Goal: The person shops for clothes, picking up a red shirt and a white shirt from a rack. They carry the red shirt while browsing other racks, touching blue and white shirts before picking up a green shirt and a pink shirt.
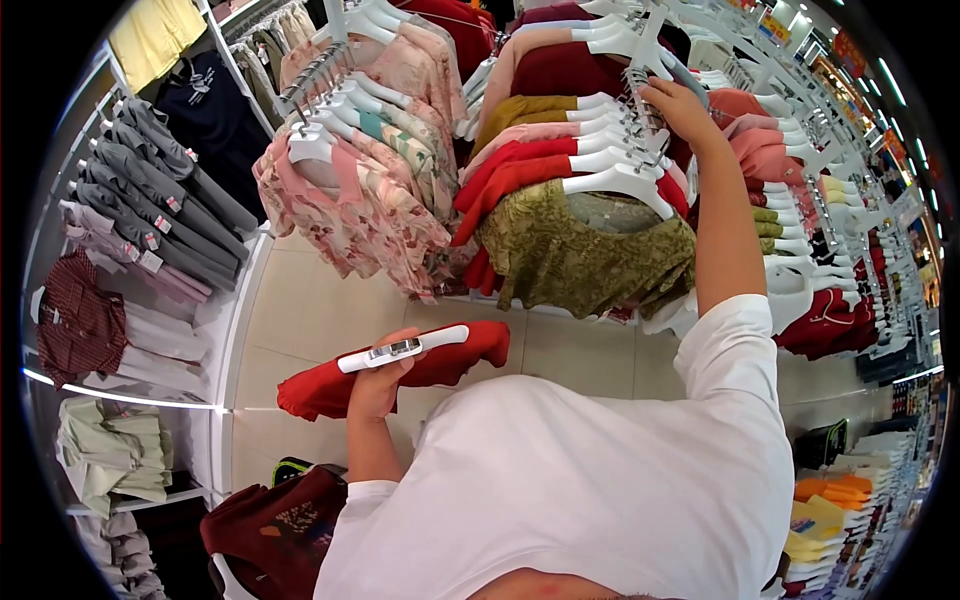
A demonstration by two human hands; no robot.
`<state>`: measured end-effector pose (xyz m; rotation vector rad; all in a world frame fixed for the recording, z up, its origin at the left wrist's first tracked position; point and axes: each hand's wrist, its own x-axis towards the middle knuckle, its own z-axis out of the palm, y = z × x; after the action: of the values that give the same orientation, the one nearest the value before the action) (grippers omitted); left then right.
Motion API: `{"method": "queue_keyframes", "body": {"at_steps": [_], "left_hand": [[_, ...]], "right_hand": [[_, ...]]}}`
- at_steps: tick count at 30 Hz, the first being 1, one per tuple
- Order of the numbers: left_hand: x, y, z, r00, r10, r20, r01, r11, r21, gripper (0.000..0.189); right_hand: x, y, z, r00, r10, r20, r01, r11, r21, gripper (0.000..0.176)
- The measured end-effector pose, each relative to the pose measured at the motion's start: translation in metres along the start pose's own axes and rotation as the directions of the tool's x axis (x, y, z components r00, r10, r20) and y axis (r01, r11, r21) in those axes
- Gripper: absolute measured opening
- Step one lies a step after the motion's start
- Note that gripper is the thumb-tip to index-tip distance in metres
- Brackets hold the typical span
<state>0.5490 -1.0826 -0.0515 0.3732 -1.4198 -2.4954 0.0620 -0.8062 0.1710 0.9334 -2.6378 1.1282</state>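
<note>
My left hand (376, 388) is closed around the middle of a white clothes hanger (443, 339), held low in front of my body. From that hanger hangs a red garment (318, 390). Up at the rack, my right hand (684, 112) is on the metal hooks of the hung clothes, its fingers bent over them and partly hidden. Below it, an olive patterned top (575, 245) faces me on its white hanger (622, 184). Behind that hang red tops (520, 172) and a mustard top (520, 115).
Pink floral blouses (345, 200) hang on the neighbouring arm at left. Wall shelving with grey outfits (165, 190) stands farther left. Coral tops (755, 145) line the right side. A maroon garment (275, 530) is close by my lower left. Tiled floor (300, 310) lies between.
</note>
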Motion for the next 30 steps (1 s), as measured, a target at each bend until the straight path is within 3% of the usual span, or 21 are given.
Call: {"method": "queue_keyframes", "body": {"at_steps": [4, 7, 10, 14, 21, 24, 26, 30], "left_hand": [[-0.001, 0.001, -0.001, 1.000, -0.015, -0.005, 0.015, 1.000, 0.011, 0.045], [-0.004, 0.000, -0.003, 1.000, -0.001, -0.011, 0.001, 1.000, 0.011, 0.045], [-0.007, 0.000, -0.005, 1.000, -0.010, -0.014, 0.011, 1.000, 0.027, 0.045], [-0.011, 0.004, -0.001, 0.999, -0.030, -0.020, 0.030, 1.000, 0.002, 0.044], [-0.011, 0.005, -0.002, 0.999, -0.030, -0.030, 0.030, 1.000, -0.005, 0.045], [-0.011, 0.005, -0.001, 0.999, -0.036, -0.034, 0.035, 0.999, -0.024, 0.046], [-0.011, 0.005, -0.002, 0.999, -0.029, -0.039, 0.029, 0.999, -0.015, 0.045], [-0.011, 0.002, -0.005, 0.999, -0.021, -0.037, 0.021, 1.000, 0.011, 0.044]], "right_hand": [[0.021, 0.014, 0.009, 0.998, -0.029, -0.050, 0.027, 0.999, -0.042, 0.044], [0.029, 0.021, 0.014, 0.989, -0.142, 0.050, 0.151, 0.934, -0.324, 0.040], [0.035, 0.027, 0.016, 0.986, -0.154, 0.064, 0.167, 0.892, -0.420, 0.039], [0.038, 0.036, 0.019, 0.984, -0.179, 0.010, 0.167, 0.890, -0.424, 0.038], [0.047, 0.035, 0.012, 0.970, -0.142, 0.199, 0.238, 0.734, -0.636, 0.042], [0.037, 0.026, 0.014, 0.974, -0.201, 0.101, 0.223, 0.795, -0.565, 0.040], [0.031, 0.014, 0.017, 0.985, -0.170, -0.029, 0.142, 0.897, -0.420, 0.038], [0.048, 0.028, 0.014, 0.990, -0.112, 0.091, 0.143, 0.859, -0.492, 0.038]]}}
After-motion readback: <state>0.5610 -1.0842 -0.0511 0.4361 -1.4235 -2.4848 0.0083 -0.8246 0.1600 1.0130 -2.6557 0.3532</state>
